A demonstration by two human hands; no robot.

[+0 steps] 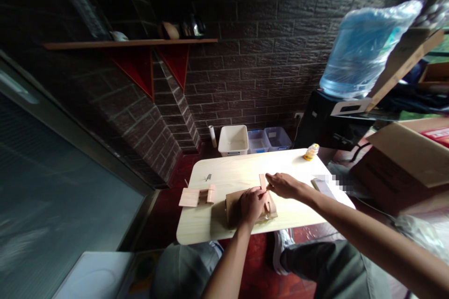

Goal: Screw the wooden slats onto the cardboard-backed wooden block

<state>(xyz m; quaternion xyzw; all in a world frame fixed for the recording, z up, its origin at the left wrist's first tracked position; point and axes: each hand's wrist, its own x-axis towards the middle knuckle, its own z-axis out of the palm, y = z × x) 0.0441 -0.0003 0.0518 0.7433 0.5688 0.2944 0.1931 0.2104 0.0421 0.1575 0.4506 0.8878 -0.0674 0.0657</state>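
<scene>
On a pale wooden table (231, 168), my left hand (252, 204) lies over a brown box-like piece (233, 209), its fingers closed at a light wooden strip (263, 180). What the left fingertips pinch is too small to name. Close by on the right, my right hand (283, 185) is closed, its fingertips by the same strip; whatever is in them is hidden. A curved wooden part (272, 208) shows at the right end of the brown piece. A separate wooden assembly (190, 197) with a square panel lies to the left.
Small dark bits, perhaps screws (208, 177), lie at the table's back left. A yellow-labelled clear container (311, 152) stands at the back right corner, with a flat pad (322, 188) nearer. Bins (233, 140) stand behind the table; a cardboard box (396, 168) is on the right.
</scene>
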